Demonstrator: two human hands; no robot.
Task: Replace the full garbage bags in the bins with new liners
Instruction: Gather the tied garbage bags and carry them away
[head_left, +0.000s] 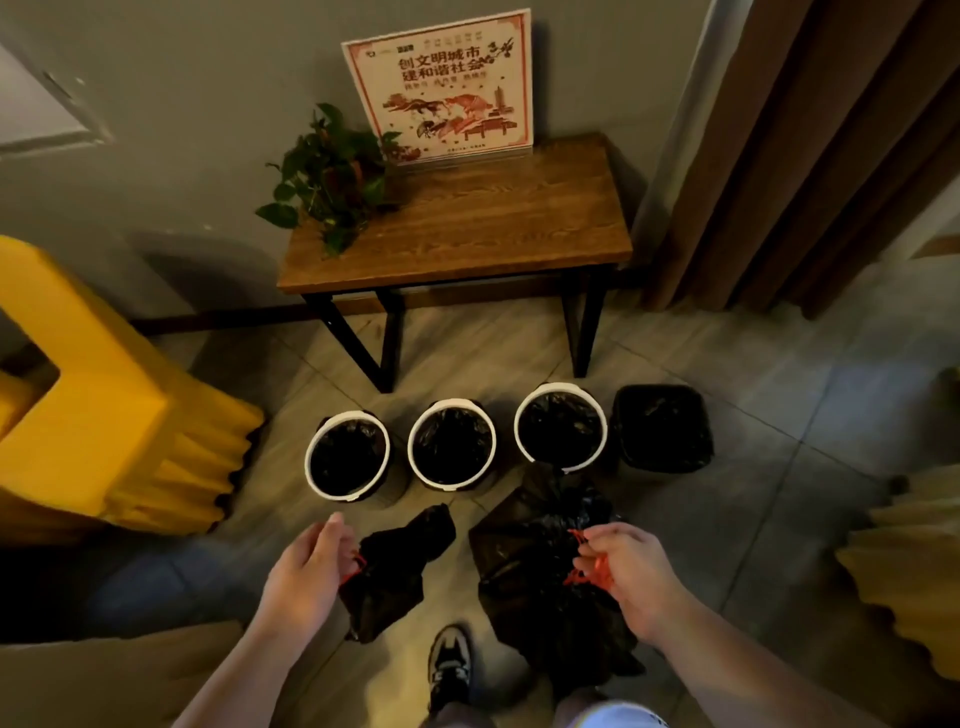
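Small bag (395, 566) is pinched in the left hand (306, 566), large bag (535, 577) in the right hand (628, 571).

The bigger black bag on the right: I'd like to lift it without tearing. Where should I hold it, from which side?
Best take the red drawstring at its gathered neck, from above, as the right hand does; the bigger black bag is thin and crumpled and sags below it.

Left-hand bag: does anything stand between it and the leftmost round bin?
Nothing visible. Only bare floor tile lies between the small black bag, held by the left hand, and the leftmost round bin, already lined in black.
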